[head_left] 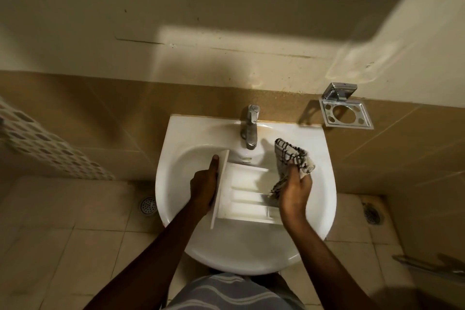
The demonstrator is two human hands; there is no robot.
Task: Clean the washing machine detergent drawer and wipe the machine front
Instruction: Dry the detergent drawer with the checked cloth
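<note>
The white detergent drawer [245, 194] lies over the bowl of a white sink [176, 138], its compartments facing up and its front panel at the left. My left hand [204, 185] grips that front panel, thumb stretched along it. My right hand [295, 190] holds a crumpled white cloth with black checks [293, 157] at the drawer's right end; part of the cloth hangs down into the drawer. The washing machine is out of sight.
A chrome tap [249, 126] stands at the back of the sink, with no water visible. A metal holder [346, 112] is fixed to the tiled wall at the right. Floor drains [148, 205] sit on the tiled floor on both sides.
</note>
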